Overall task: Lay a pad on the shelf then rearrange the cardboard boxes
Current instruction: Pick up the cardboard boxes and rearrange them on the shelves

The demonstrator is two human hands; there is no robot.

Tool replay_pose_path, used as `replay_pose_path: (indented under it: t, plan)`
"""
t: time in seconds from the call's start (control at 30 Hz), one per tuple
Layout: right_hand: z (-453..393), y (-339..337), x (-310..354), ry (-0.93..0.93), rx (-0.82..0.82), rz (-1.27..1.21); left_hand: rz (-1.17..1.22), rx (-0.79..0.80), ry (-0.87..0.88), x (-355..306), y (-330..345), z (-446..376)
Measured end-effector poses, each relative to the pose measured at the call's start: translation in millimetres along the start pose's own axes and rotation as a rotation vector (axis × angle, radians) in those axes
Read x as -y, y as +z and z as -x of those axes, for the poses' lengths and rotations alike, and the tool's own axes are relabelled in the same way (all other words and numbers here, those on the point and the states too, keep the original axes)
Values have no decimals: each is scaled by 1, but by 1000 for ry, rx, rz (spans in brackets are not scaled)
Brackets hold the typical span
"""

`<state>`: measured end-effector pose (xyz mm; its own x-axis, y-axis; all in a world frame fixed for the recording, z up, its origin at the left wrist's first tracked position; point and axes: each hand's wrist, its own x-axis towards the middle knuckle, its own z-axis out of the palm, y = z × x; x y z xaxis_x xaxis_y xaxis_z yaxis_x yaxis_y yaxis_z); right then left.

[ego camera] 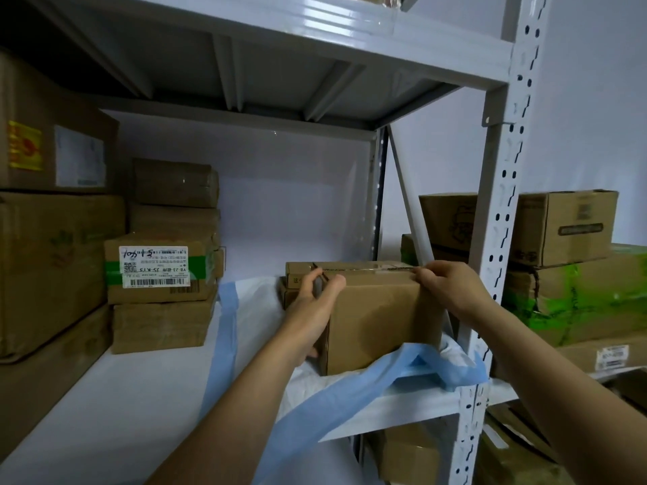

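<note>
Left hand [312, 309]: fingers curled round the cardboard box's [380, 320] left side.
Right hand [446, 288]: fingers gripping its top right edge.
Box: on the pad [266, 330], near the shelf's [105, 407] front right corner.

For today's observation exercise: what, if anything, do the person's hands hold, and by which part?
Both hands hold the plain cardboard box on the pad: the left hand grips its left side, the right hand its top right edge.
</note>
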<state>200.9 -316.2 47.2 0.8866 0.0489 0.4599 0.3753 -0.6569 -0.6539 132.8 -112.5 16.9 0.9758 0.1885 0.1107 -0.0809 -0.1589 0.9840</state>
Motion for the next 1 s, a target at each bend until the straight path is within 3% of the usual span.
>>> replay_pose_path:
  t: [0.07, 0.13, 0.27, 0.47, 0.7, 1.0]
  plan:
    - [-5, -3, 14, -62, -70, 244, 40, 8, -15, -5, -3, 2]
    - [-8, 1, 37, -155, -88, 295, 65, 1, -17, -10, -7, 2]
    - [-21, 25, 85, -274, 4, 140, 15, -110, 29, -25, -28, -3]
    - [-46, 66, 154, -372, 289, -174, -122, -558, 155, -42, -90, -26]
    - [-86, 119, 205, -334, 397, -204, -306, -866, 127, -54, -161, -48]
    - [-127, 174, 244, -133, 512, -370, -444, -965, 54, -72, -226, -113]
